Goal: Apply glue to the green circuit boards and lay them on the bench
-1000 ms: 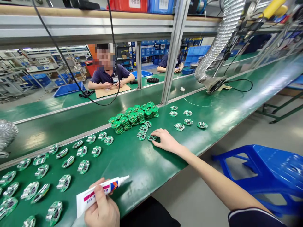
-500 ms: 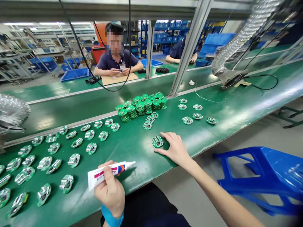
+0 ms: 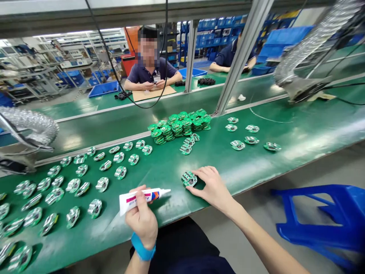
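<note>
My left hand [image 3: 144, 219], with a blue band at the wrist, is closed round a white glue tube [image 3: 132, 201]. The tube's pointed nozzle is aimed to the right, over the green bench and short of a round green circuit board [image 3: 188, 179]. My right hand [image 3: 212, 186] has its thumb and fingers on the right-hand edges of that board, which appears tilted up slightly on its left side. Farther back lies a short row of overlapping boards [image 3: 188, 144], in front of stacked green boards [image 3: 179, 127].
Many loose circuit boards [image 3: 102, 184] are spread over the left of the bench [image 3: 154, 167]; several more boards [image 3: 237, 145] lie right. Silver ducts [image 3: 302, 49] hang at both sides. A blue stool [image 3: 296, 228] stands right, and a co-worker [image 3: 151, 74] sits opposite.
My right thumb and fingers have closed in on the circuit board's edges. The glue tube stays in my left hand. The whole view has shifted, with the scene sliding right.
</note>
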{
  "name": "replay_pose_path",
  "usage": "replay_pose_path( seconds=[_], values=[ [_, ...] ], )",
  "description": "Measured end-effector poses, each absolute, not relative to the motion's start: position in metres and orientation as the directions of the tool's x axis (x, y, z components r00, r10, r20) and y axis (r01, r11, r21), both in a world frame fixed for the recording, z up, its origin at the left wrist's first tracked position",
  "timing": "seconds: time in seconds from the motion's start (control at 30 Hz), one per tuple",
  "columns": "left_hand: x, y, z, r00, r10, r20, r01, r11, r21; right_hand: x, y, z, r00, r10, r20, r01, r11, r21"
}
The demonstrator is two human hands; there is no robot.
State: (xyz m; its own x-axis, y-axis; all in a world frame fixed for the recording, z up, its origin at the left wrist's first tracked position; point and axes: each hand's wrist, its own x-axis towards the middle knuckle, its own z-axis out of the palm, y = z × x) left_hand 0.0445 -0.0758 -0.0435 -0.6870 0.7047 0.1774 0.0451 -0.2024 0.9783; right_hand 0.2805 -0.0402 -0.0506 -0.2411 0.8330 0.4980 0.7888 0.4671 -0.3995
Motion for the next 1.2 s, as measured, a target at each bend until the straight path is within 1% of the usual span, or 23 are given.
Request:
replay_pose_path(
  seconds=[0.07,0.17,0.3,0.47,0.57,0.9,1.1,1.2],
  values=[
    [0.047,-0.078,-0.039,-0.659,0.727,0.192,0.06,-0.203,0.977,0.271,-0.048,-0.043,-0.293,0.802,0.521,0.759,0.527,-0.383],
    [0.053,-0.08,-0.031,-0.65,0.719,0.245,0.096,-0.241,0.966,0.258,-0.056,-0.032,-0.338,0.761,0.554,0.734,0.582,-0.351],
    [0.06,-0.081,-0.019,-0.623,0.705,0.338,0.203,-0.272,0.941,0.248,-0.06,-0.023,-0.402,0.699,0.591,0.701,0.65,-0.293],
    [0.06,-0.084,-0.015,-0.53,0.691,0.492,0.34,-0.358,0.87,0.242,-0.063,-0.019,-0.421,0.669,0.612,0.69,0.674,-0.263],
    [0.058,-0.086,-0.022,-0.476,0.678,0.56,0.375,-0.419,0.827,0.241,-0.065,-0.018,-0.423,0.679,0.6,0.694,0.668,-0.268],
    [0.055,-0.089,-0.029,-0.411,0.687,0.599,0.382,-0.467,0.797,0.24,-0.065,-0.013,-0.443,0.665,0.602,0.675,0.689,-0.264],
    [0.054,-0.087,-0.033,-0.398,0.639,0.658,0.414,-0.516,0.75,0.238,-0.066,-0.009,-0.457,0.638,0.62,0.664,0.708,-0.238],
    [0.053,-0.086,-0.033,-0.377,0.595,0.71,0.445,-0.556,0.702,0.238,-0.066,-0.009,-0.462,0.637,0.617,0.664,0.71,-0.236]
  ],
)
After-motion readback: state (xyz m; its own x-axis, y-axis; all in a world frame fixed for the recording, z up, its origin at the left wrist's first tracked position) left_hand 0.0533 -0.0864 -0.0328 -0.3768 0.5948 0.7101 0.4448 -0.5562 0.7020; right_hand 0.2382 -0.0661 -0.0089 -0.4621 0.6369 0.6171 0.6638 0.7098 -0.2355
